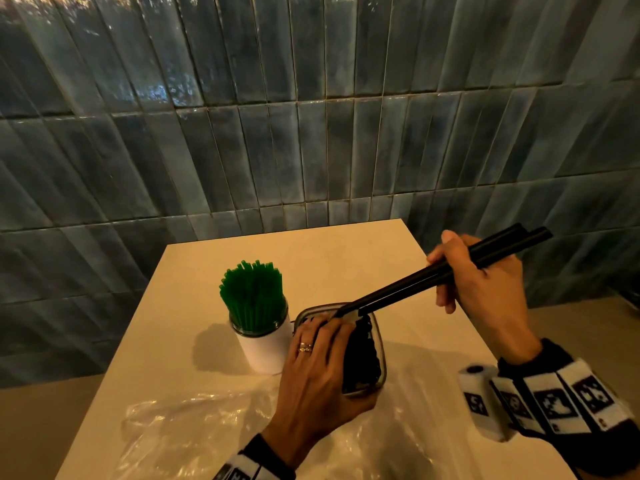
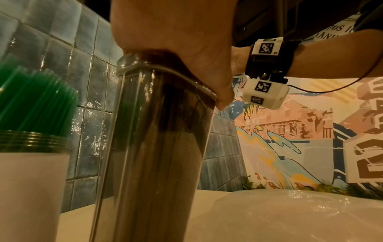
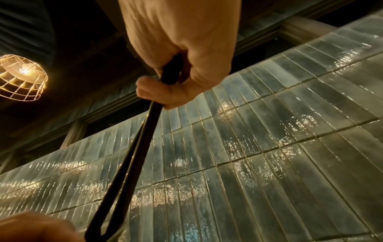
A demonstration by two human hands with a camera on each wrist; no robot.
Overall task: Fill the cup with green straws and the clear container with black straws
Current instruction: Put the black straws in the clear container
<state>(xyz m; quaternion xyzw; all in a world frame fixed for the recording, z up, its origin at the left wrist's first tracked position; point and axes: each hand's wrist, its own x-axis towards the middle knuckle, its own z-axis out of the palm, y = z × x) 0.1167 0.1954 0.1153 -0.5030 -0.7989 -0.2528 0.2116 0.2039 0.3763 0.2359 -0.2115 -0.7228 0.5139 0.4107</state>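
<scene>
A white cup (image 1: pixel 265 348) packed with green straws (image 1: pixel 252 296) stands mid-table; it shows at the left of the left wrist view as the cup (image 2: pixel 31 188). Right of it is the clear container (image 1: pixel 378 344), dark with black straws (image 1: pixel 363 358) inside. My left hand (image 1: pixel 318 372) lies over the container's top, fingers curled over the rim; the left wrist view shows this hand (image 2: pixel 178 41) gripping the container (image 2: pixel 153 155). My right hand (image 1: pixel 485 282) pinches two black straws (image 1: pixel 426 275), lower ends angled into the container mouth. The right wrist view shows those straws (image 3: pixel 132 155) under that hand (image 3: pixel 182 54).
A crumpled clear plastic bag (image 1: pixel 194 420) lies on the cream table (image 1: pixel 346 258) near its front edge. A wall of blue-grey tiles (image 1: pixel 311 133) rises right behind the table. A wire cage lamp (image 3: pixel 20 77) hangs overhead. A painted mural (image 2: pixel 290 139) covers the wall to the right.
</scene>
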